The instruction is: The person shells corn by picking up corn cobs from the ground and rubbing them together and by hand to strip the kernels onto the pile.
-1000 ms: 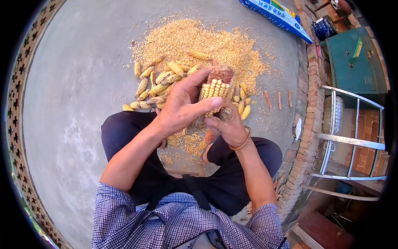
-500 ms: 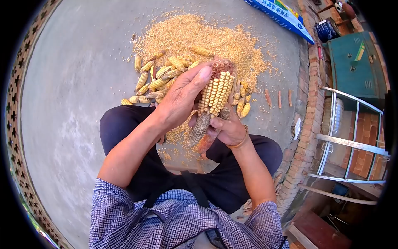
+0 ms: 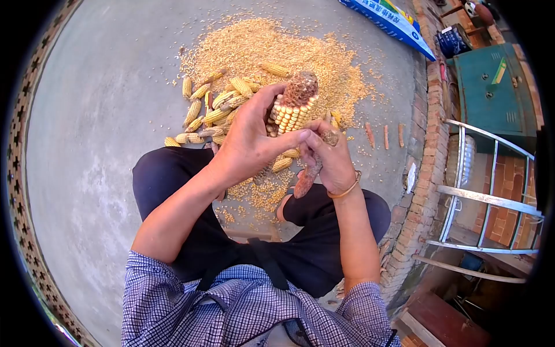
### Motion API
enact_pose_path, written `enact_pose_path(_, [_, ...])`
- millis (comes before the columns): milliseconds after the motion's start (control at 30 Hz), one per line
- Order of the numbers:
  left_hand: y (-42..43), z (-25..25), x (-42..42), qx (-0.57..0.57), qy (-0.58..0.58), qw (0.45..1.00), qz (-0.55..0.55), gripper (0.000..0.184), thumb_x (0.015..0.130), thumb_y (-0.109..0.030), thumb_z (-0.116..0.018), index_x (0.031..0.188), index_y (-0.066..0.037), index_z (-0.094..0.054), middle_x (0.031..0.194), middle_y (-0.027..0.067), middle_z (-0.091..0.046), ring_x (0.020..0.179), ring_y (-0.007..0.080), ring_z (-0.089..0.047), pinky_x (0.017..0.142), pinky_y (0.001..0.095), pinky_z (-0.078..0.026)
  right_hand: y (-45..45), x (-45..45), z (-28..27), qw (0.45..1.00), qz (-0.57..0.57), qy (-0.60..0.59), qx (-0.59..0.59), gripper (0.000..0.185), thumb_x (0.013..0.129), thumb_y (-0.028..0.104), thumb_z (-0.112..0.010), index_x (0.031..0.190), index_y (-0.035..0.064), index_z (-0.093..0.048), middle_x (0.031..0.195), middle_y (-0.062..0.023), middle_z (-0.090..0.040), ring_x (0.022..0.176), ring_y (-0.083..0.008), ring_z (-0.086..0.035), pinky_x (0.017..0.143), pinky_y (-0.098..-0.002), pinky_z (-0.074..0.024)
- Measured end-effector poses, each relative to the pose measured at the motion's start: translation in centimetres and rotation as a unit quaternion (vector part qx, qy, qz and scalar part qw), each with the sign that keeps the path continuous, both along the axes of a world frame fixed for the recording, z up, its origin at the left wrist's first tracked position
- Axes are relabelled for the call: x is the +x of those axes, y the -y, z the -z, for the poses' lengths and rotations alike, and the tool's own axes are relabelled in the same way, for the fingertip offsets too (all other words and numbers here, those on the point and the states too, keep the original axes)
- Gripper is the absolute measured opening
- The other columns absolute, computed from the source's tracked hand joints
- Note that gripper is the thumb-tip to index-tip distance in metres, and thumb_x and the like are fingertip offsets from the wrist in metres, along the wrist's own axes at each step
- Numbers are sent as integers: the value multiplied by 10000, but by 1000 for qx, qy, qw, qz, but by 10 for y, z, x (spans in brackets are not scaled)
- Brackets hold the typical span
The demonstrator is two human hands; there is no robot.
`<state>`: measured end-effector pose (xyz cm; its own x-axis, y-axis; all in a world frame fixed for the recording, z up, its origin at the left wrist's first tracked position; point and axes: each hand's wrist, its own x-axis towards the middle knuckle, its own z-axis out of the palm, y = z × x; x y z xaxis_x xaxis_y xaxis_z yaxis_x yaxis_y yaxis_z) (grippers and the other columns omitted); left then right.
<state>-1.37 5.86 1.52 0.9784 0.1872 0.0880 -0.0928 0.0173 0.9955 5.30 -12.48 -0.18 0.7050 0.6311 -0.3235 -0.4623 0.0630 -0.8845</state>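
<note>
My left hand point(image 3: 245, 139) is wrapped around a corn ear point(image 3: 295, 113) with yellow kernels. Its far end is stripped to reddish cob, while rows of kernels cover the part nearer me. My right hand point(image 3: 335, 159) grips a bare corn cob point(image 3: 309, 173), one end poking out below the fingers and a greyish end showing above. Both thumbs meet at the near side of the ear, and the hands hide its lower part. Beyond them lie a pile of whole corn ears point(image 3: 222, 107) and a broad heap of loose kernels point(image 3: 254, 49).
Several bare cobs point(image 3: 386, 137) lie on the concrete floor point(image 3: 98, 144) to the right. A blue printed bag point(image 3: 387, 23) is at the top right. Along the right side run a brick edge point(image 3: 425, 191), a metal ladder-like frame point(image 3: 491, 199) and a green cabinet point(image 3: 488, 87).
The corn ear has tilted, with its bare lower part now out of sight and fewer kernel rows showing. My right hand has moved up and right, bringing the thumbs together.
</note>
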Motion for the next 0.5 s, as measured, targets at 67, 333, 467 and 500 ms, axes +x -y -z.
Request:
enact_pose_path(67, [2, -5, -4, 28, 1, 1000, 13, 667, 811, -124, -805, 1331, 80, -441, 1224, 122, -584, 1127, 152, -568, 988, 302, -462, -3, 4, 2, 994, 99, 39, -5, 236, 917, 127, -698, 1085, -16, -615, 787, -11, -605, 658, -63, -529, 546, -203, -400])
enact_pose_path(333, [10, -8, -4, 70, -49, 996, 39, 693, 840, -169, -780, 1370, 88, -413, 1124, 128, -620, 884, 103, -612, 666, 228, -516, -5, 3, -18, 951, 191, 243, -18, 237, 973, 168, -608, 1090, -38, -619, 1035, -93, -659, 821, -98, -586, 699, -242, -470])
enact_pose_path(467, [14, -1, -5, 93, -62, 990, 88, 725, 797, -204, -814, 1352, 76, -443, 1088, 120, -626, 956, 142, -596, 799, 300, -507, -4, 5, -20, 867, 132, 477, -57, 315, 906, 182, -677, 1145, -16, -623, 1224, -144, -636, 1024, -213, -607, 906, -363, -489])
enact_pose_path(500, [14, 0, -4, 109, -52, 987, 105, 738, 782, -210, -826, 1349, 74, -449, 1084, 119, -628, 980, 152, -591, 839, 318, -501, -4, 6, -19, 857, 112, 498, -76, 329, 875, 179, -706, 1133, -10, -628, 1215, -145, -637, 1047, -243, -606, 933, -381, -480])
